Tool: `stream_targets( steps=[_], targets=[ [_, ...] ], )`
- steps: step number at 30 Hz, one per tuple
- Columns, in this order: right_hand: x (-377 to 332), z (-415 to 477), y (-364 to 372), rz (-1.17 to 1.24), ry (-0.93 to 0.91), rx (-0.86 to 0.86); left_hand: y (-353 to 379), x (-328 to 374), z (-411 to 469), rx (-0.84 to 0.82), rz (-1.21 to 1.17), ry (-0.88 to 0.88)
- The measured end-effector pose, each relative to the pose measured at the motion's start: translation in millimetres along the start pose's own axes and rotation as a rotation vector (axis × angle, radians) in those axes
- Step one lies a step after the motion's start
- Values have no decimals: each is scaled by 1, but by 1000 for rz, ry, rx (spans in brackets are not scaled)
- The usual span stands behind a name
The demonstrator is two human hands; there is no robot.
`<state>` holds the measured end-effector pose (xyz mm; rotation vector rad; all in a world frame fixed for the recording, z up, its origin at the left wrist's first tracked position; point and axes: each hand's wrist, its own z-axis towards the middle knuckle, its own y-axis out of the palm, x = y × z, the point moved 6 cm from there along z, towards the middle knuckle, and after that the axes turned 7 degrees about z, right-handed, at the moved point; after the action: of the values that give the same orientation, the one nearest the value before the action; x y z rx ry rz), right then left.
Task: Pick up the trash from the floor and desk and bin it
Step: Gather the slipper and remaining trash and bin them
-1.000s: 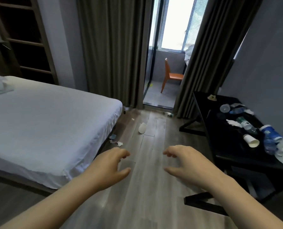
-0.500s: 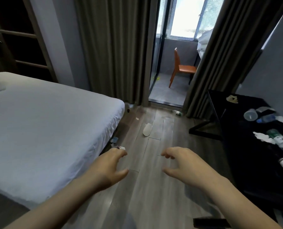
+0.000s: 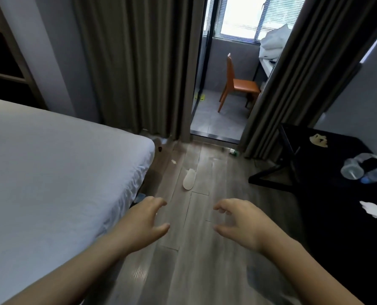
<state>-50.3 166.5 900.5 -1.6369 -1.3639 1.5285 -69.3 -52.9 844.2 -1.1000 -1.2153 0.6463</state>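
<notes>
Bedroom backdrop: bed, curtains, balcony nook.
Bed (image 3: 51, 172) with a white sheet fills the left side; sheet wrinkled along the near edge. Wooden shelf unit (image 3: 5, 62) sits top left behind the bed, dark inside. Grey-brown left curtain (image 3: 134, 62) hangs full height beside it, and the right curtain (image 3: 293, 84) hangs slanted. The gap between them opens on a balcony. In there: an orange chair (image 3: 238, 84), a window (image 3: 244, 16) with blinds and bright light outside, and a white cloth bundle (image 3: 273, 42) on a ledge, partly hidden by the right curtain. Grey wall (image 3: 359, 95) far right.
</notes>
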Motion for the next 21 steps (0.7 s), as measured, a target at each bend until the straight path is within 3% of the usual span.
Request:
stream_targets(
  steps=[9, 21],
  targets=[
    [34, 108, -17, 33, 42, -11, 6, -26, 116, -65, -6, 17],
    [123, 296, -65, 15, -11, -135, 32, -52, 288, -106, 17, -153]
  ],
)
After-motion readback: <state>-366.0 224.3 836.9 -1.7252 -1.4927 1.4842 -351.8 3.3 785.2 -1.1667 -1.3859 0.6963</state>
